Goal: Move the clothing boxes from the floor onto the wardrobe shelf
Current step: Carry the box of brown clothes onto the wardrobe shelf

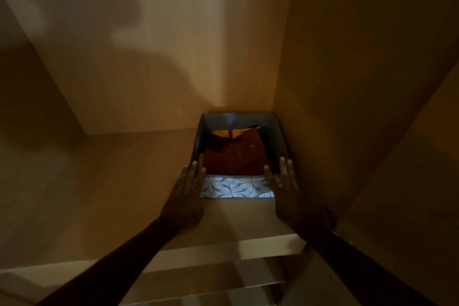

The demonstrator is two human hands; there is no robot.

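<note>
An open clothing box [238, 187] with a white leaf-patterned front and grey inner walls sits on the wardrobe shelf [124, 194], pushed against the right side panel near the back. Folded rust-brown clothing [236, 154] with an orange piece lies inside. My left hand [185, 200] lies flat with fingers straight against the box's front left corner. My right hand [289, 194] is flat against the front right corner. Both hands touch the box's sides with fingers extended, not curled around it.
The wardrobe's right side panel [360, 82] stands close beside the box. The back panel [173, 45] is behind it. The shelf's pale front edge [223, 248] runs below my forearms, with a lower shelf [211, 283] beneath. The shelf surface extends left of the box.
</note>
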